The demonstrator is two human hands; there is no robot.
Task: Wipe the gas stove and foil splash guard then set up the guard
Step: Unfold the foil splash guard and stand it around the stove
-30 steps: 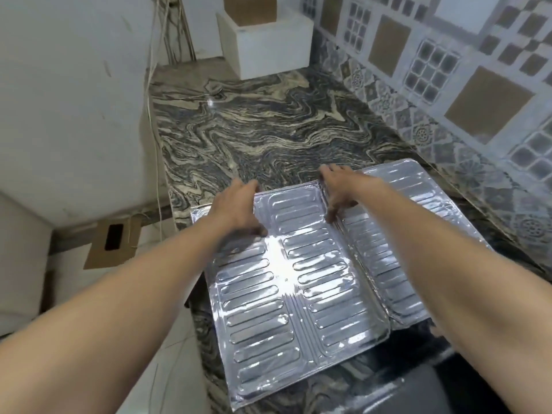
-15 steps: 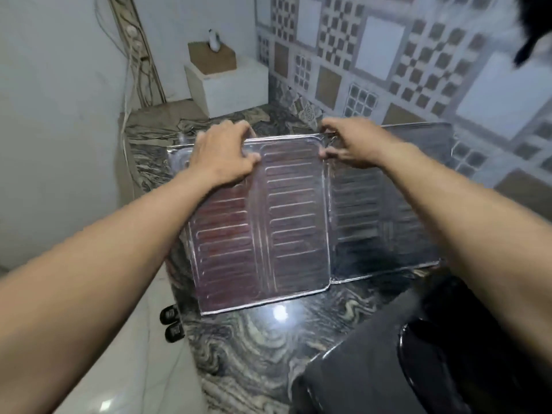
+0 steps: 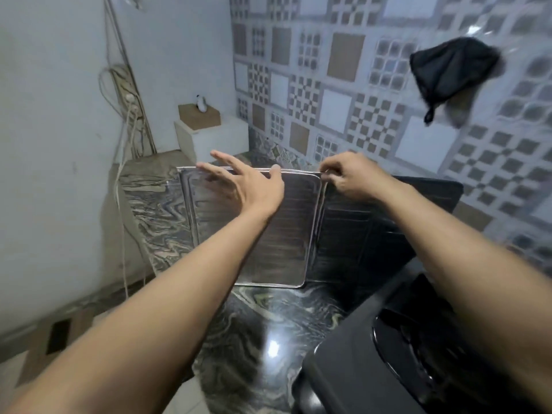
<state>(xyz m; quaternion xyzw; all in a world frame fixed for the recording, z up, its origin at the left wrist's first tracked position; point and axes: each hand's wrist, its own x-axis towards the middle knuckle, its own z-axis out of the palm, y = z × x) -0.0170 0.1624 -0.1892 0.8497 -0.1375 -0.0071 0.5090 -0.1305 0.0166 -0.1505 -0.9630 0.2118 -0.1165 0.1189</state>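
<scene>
Shiny ribbed foil on my splash guard (image 3: 280,234), polished glossy marble countertop (image 3: 263,333) under it, glossy black stove (image 3: 418,363), glazed patterned wall tiles (image 3: 343,85) behind.

Home kitchen: gas stove (image 3: 418,348), marble counter (image 3: 268,330), tiled wall (image 3: 343,85).

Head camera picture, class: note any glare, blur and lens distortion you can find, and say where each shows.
Head view: a bright glare spot sits on the polished counter; the black cloth on the tiled wall is smeared by motion blur; wide-angle distortion tilts and bends the wall lines; the foil guard reads dark.
</scene>
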